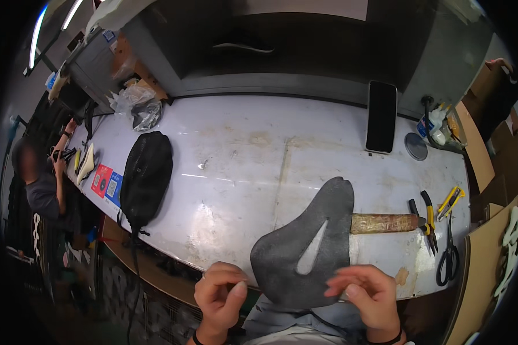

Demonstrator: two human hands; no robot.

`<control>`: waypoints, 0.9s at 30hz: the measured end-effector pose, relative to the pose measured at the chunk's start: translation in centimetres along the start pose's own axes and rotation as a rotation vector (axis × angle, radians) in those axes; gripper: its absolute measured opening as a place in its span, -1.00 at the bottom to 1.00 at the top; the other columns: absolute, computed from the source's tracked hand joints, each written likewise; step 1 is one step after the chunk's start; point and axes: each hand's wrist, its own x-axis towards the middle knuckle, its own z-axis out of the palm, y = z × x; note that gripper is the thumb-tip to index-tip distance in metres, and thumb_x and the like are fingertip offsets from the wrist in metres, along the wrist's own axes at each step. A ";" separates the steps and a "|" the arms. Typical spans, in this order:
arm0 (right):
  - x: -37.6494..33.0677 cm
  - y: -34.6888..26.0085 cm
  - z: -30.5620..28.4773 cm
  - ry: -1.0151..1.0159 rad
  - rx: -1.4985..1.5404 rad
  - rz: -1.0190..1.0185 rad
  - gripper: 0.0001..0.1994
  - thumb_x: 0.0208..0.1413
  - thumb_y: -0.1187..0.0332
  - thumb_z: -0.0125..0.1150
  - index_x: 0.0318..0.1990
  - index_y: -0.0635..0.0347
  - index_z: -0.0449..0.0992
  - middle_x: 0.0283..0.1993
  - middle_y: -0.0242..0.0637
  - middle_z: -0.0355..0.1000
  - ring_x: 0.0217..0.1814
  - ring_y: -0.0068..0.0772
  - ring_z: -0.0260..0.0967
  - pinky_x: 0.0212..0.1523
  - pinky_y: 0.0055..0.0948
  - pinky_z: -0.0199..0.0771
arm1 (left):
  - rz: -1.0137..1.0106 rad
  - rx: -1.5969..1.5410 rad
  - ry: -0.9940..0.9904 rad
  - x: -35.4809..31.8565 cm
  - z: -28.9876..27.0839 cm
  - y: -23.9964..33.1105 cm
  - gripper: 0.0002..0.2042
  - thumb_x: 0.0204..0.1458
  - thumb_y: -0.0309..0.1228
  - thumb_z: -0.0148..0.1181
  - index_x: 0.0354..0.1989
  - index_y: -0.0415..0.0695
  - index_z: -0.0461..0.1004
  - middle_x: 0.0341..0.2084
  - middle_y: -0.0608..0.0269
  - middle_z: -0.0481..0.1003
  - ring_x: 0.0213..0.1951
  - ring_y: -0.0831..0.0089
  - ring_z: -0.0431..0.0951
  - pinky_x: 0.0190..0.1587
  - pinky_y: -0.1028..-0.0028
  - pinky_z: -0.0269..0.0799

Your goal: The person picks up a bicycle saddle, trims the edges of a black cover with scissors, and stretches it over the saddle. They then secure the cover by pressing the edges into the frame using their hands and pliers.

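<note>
A dark grey bicycle saddle [285, 253] with a long central slot lies at the table's front edge, its narrow nose pointing away and slightly right. My left hand [218, 296] hovers beside its left rear side, fingers loosely curled and thumb a little apart, with nothing visible in it. Over the saddle's right rear edge is my right hand [367, 292], fingers stretched and thumb apart; whether it touches the saddle I cannot tell. A brown, worn tool handle [384, 223] extends rightward from beside the saddle; any head it has is hidden.
To the right lie yellow-and-black pliers [426, 208], a yellow utility knife [450, 201] and black scissors [448, 261]. Farther back are a phone [381, 118] and a round grey lid [415, 146]. A black pouch [148, 178] lies left. Another person [43, 184] works at far left.
</note>
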 end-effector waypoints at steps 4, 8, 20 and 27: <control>-1.3 -0.3 -1.6 0.114 -0.538 -0.157 -0.66 0.12 0.36 0.42 -0.01 0.38 0.61 0.05 0.00 0.60 0.09 -0.11 0.60 0.11 -0.06 0.55 | 0.229 0.345 -0.362 1.4 -0.9 -0.3 -0.73 -0.04 -0.60 0.44 -0.12 -0.22 0.66 -0.11 0.02 0.64 0.01 0.10 0.68 -0.01 0.27 0.57; -0.4 0.0 -1.8 0.030 -1.011 -0.570 -0.77 0.11 0.51 0.41 -0.09 0.40 0.61 0.06 0.04 0.53 0.19 0.16 0.43 0.20 -0.03 0.43 | 0.268 0.675 -0.666 2.2 1.0 0.4 -0.57 0.04 -0.33 0.45 0.12 -0.10 0.61 0.21 0.17 0.54 0.30 0.10 0.50 0.26 0.12 0.40; 0.8 1.9 -1.1 0.025 -1.406 -0.539 -0.64 0.01 0.29 0.45 -0.04 0.24 0.65 0.22 -0.18 0.51 0.41 0.06 0.31 0.46 0.25 0.07 | 0.340 0.782 -0.456 0.9 0.7 -1.5 -0.69 -0.12 -0.33 0.46 -0.13 0.00 0.70 -0.01 0.27 0.58 0.03 0.18 0.51 0.15 0.03 0.35; 1.0 2.2 -1.4 0.220 -1.317 -0.598 -0.54 0.03 0.51 0.40 0.13 0.31 0.49 0.22 0.12 0.44 0.33 0.21 0.38 0.35 0.09 0.35 | 0.306 0.679 -0.447 3.1 0.5 -1.4 -0.71 -0.10 -0.36 0.50 -0.15 -0.03 0.67 0.03 0.20 0.54 0.10 0.11 0.51 0.22 -0.02 0.35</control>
